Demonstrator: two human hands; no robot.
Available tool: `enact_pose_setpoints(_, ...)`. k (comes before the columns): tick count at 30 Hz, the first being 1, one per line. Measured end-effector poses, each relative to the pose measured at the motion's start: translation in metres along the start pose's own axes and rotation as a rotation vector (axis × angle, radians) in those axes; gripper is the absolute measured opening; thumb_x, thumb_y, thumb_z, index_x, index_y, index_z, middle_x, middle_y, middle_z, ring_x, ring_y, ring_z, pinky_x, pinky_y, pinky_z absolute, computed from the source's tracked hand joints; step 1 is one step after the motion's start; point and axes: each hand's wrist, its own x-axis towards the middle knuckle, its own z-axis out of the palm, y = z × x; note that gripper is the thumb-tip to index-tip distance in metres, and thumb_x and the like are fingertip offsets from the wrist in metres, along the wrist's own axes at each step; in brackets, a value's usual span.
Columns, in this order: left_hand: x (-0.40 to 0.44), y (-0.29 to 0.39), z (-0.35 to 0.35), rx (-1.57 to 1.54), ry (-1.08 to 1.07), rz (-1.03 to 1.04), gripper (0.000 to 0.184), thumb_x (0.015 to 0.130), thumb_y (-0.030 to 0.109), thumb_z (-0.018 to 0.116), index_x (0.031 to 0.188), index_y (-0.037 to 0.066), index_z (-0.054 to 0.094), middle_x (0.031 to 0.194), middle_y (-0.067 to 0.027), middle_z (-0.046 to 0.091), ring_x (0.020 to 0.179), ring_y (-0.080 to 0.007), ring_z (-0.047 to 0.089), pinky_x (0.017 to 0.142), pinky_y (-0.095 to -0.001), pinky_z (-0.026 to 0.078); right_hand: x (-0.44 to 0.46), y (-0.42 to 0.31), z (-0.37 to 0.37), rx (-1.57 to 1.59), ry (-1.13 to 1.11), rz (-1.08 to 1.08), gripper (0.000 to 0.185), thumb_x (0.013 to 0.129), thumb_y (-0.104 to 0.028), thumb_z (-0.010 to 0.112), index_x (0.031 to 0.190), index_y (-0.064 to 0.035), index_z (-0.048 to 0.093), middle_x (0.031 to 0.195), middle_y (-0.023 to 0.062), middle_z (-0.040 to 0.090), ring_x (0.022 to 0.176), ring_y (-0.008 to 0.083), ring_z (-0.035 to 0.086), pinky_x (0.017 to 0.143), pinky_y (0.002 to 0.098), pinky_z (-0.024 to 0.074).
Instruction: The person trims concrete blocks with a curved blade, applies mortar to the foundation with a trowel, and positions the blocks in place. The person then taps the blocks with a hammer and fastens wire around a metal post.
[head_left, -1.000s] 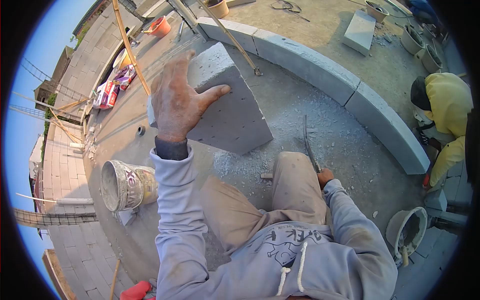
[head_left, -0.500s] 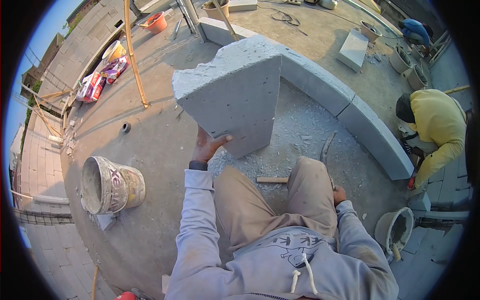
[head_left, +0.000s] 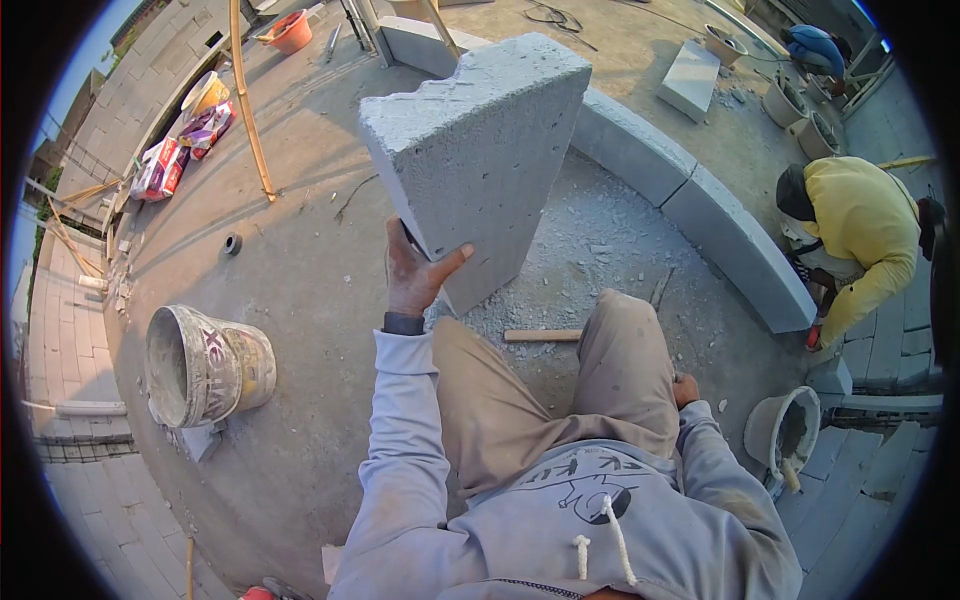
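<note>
My left hand (head_left: 418, 275) grips the lower left edge of a large grey concrete block (head_left: 490, 170), thumb on its near face and fingers behind. The block stands tilted in front of my knees, its top edge rough and notched at the left. My right hand (head_left: 686, 390) is closed beside my right knee. It holds a long, thin, curved tool (head_left: 662, 288), mostly hidden behind the knee, with only the far end showing. A short wooden strip (head_left: 542, 336) lies on the floor between my legs.
Pale chips (head_left: 590, 250) litter the floor ahead. A curved row of blocks (head_left: 740, 250) runs to the right, where a person in a yellow top (head_left: 860, 220) crouches. A white bucket (head_left: 210, 365) stands left; another bucket (head_left: 782, 430) sits right. A wooden pole (head_left: 250, 110) rises at left.
The block has turned and tipped, showing more of its top face, while my left hand keeps hold. The tool at my right hand has dropped lower behind my knee.
</note>
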Motion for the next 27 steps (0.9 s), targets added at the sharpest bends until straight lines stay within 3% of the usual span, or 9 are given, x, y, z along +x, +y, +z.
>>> enact_pose_setpoints(2, 0.003, 0.022, -0.009, 0.153, 0.009, -0.028, 0.075, 0.060, 0.028, 0.088, 0.114, 0.001, 0.042, 0.104, -0.0186, 0.059, 0.098, -0.0291, 0.060, 0.085, -0.0420, 0.049, -0.023, -0.033, -0.019, 0.059, 0.011, -0.044, 0.042, 0.076, -0.031, 0.071, 0.093, 0.0073, 0.068, 0.083, 0.0281, 0.068, 0.079, 0.0388, 0.069, 0.066, 0.0460, 0.0522)
enact_pose_setpoints(5, 0.001, 0.062, -0.030, 0.388, -0.008, -0.122, 0.074, 0.057, 0.031, 0.088, 0.110, 0.000, 0.046, 0.101, -0.0189, 0.059, 0.094, -0.0299, 0.061, 0.082, -0.0417, 0.049, -0.030, -0.058, -0.032, 0.264, -0.087, 0.119, 0.023, 0.079, -0.015, 0.066, 0.090, 0.0045, 0.066, 0.070, 0.0169, 0.065, 0.060, 0.0281, 0.066, 0.052, 0.0407, 0.0510)
enact_pose_setpoints(6, 0.005, 0.072, -0.034, 0.462, -0.020, -0.146, 0.074, 0.056, 0.032, 0.087, 0.109, 0.000, 0.048, 0.100, -0.0189, 0.059, 0.092, -0.0303, 0.061, 0.081, -0.0417, 0.049, -0.026, -0.064, -0.034, 0.298, -0.107, 0.216, 0.015, 0.079, -0.009, 0.064, 0.088, 0.0029, 0.063, 0.063, 0.0108, 0.059, 0.051, 0.0198, 0.059, 0.044, 0.0355, 0.0467)
enact_pose_setpoints(13, 0.008, 0.047, -0.028, 1.015, -0.278, -0.240, 0.077, 0.052, 0.035, 0.087, 0.112, 0.002, 0.051, 0.108, -0.0193, 0.059, 0.106, -0.0364, 0.057, 0.090, -0.0453, 0.046, 0.002, -0.086, -0.023, 0.231, -0.138, 0.081, 0.020, 0.082, -0.016, 0.062, 0.092, 0.0005, 0.063, 0.066, 0.0104, 0.063, 0.051, 0.0197, 0.061, 0.047, 0.0360, 0.0478)
enact_pose_setpoints(17, -0.010, -0.022, -0.011, 1.160, -0.457, -0.332, 0.080, 0.052, 0.036, 0.088, 0.116, 0.003, 0.052, 0.113, -0.0198, 0.058, 0.112, -0.0365, 0.054, 0.095, -0.0456, 0.044, 0.019, -0.109, -0.021, 0.087, -0.087, -0.158, 0.024, 0.081, -0.024, 0.064, 0.090, -0.0018, 0.063, 0.072, 0.0180, 0.065, 0.067, 0.0347, 0.066, 0.064, 0.0441, 0.0501)
enact_pose_setpoints(18, -0.014, -0.036, -0.004, 1.175, -0.501, -0.355, 0.081, 0.052, 0.037, 0.088, 0.116, 0.003, 0.052, 0.114, -0.0200, 0.057, 0.113, -0.0363, 0.054, 0.095, -0.0455, 0.044, 0.024, -0.114, -0.020, 0.079, -0.094, -0.169, 0.026, 0.082, -0.027, 0.064, 0.092, -0.0032, 0.062, 0.078, 0.0226, 0.065, 0.078, 0.0422, 0.064, 0.072, 0.0477, 0.0487)
enact_pose_setpoints(21, -0.029, -0.068, 0.020, 1.178, -0.550, -0.390, 0.080, 0.052, 0.036, 0.088, 0.117, 0.005, 0.052, 0.118, -0.0201, 0.055, 0.116, -0.0359, 0.051, 0.097, -0.0459, 0.042, 0.022, -0.146, -0.033, -0.031, 0.028, -0.368, 0.027, 0.083, -0.028, 0.065, 0.095, -0.0043, 0.060, 0.080, 0.0240, 0.065, 0.080, 0.0442, 0.063, 0.071, 0.0499, 0.0481)
enact_pose_setpoints(27, -0.037, -0.096, 0.067, 1.190, -0.485, -0.486, 0.078, 0.053, 0.035, 0.087, 0.117, 0.006, 0.052, 0.119, -0.0191, 0.055, 0.122, -0.0344, 0.046, 0.103, -0.0445, 0.035, 0.022, -0.207, -0.048, -0.031, 0.145, -0.551, 0.027, 0.084, -0.026, 0.065, 0.097, -0.0038, 0.057, 0.079, 0.0249, 0.064, 0.079, 0.0468, 0.061, 0.069, 0.0527, 0.0466)
